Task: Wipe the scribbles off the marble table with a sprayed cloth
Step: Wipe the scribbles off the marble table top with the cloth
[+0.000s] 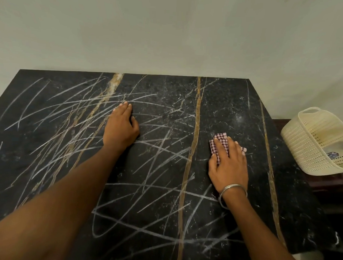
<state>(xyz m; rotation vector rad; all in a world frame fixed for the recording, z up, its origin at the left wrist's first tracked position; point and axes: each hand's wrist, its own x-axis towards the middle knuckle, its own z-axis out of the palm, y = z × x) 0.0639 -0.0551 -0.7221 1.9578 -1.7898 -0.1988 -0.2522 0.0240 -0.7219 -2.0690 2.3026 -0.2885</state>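
A black marble table (167,110) with gold and white veins fills the view. White scribbles (70,114) cross its left and middle parts; the far right part looks mostly free of them. My right hand (228,165) lies flat on a small pink-and-dark checked cloth (219,143), pressing it onto the marble right of the central gold vein. A metal bangle sits on that wrist. My left hand (121,126) rests palm down on the table near its middle, fingers together, holding nothing.
A cream perforated plastic basket (318,142) stands off the table's right edge on a dark lower surface, with something small and dark inside. A plain pale wall rises directly behind the table's far edge.
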